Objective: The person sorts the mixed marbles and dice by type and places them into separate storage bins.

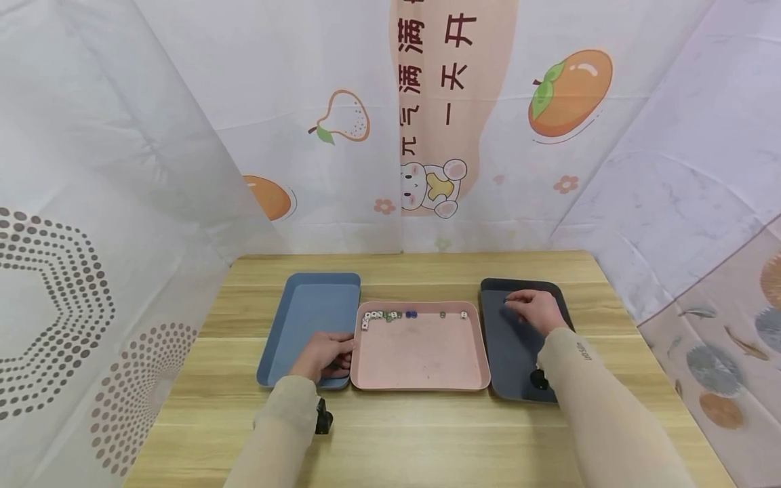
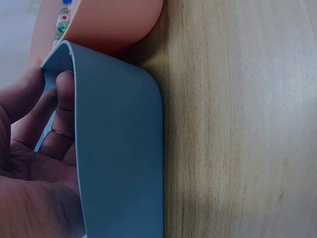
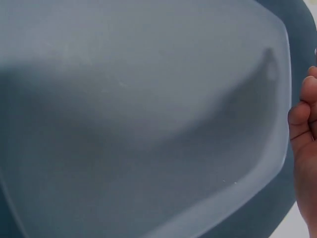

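Seen from the head camera, a person's right hand (image 1: 535,309) bends its fingers over the 12 o'clock end of a dark tray (image 1: 506,356), thumb and finger pinching what looks like a small dark piece (image 1: 506,300); at 9 o'clock from there, a pink tray (image 1: 417,359) holds white and green dice (image 1: 379,314) toward its 11 o'clock corner and blue dice (image 1: 411,314) at 12. The left hand (image 1: 323,356) lies at the 4 o'clock side of a blue tray (image 1: 305,308). From the left wrist, its fingers curl loosely inside that wall, a fingertip at the rim; whether it grips cannot be told. The pink tray sits at 12 o'clock, the wooden table (image 2: 237,124) at 3. A push on that rim could nudge the pink tray and scatter the dice. From the right wrist, the hand shows at 3 o'clock, its fingertips cut off; a loosened pinch could send the piece rolling.
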Demonstrator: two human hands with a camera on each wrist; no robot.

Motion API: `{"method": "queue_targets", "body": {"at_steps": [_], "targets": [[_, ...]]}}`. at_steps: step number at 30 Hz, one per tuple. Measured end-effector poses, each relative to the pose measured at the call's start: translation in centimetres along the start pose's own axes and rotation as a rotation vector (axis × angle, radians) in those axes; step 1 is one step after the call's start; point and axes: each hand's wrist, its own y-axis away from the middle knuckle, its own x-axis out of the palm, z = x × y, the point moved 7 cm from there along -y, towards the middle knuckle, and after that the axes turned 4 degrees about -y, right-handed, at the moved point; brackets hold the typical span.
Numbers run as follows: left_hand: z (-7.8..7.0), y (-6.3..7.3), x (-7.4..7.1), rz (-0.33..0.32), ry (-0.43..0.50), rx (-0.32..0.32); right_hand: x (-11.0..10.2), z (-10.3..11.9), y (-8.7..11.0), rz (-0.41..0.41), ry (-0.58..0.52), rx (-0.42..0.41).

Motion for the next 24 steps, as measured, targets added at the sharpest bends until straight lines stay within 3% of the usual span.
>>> {"method": "queue_targets", "body": {"at_steps": [24], "targets": [[0.1,0.0,0.0,0.010,0.007,0.011,1.7,-1.9,-0.3,0.001,-0.018,0.088]]}}
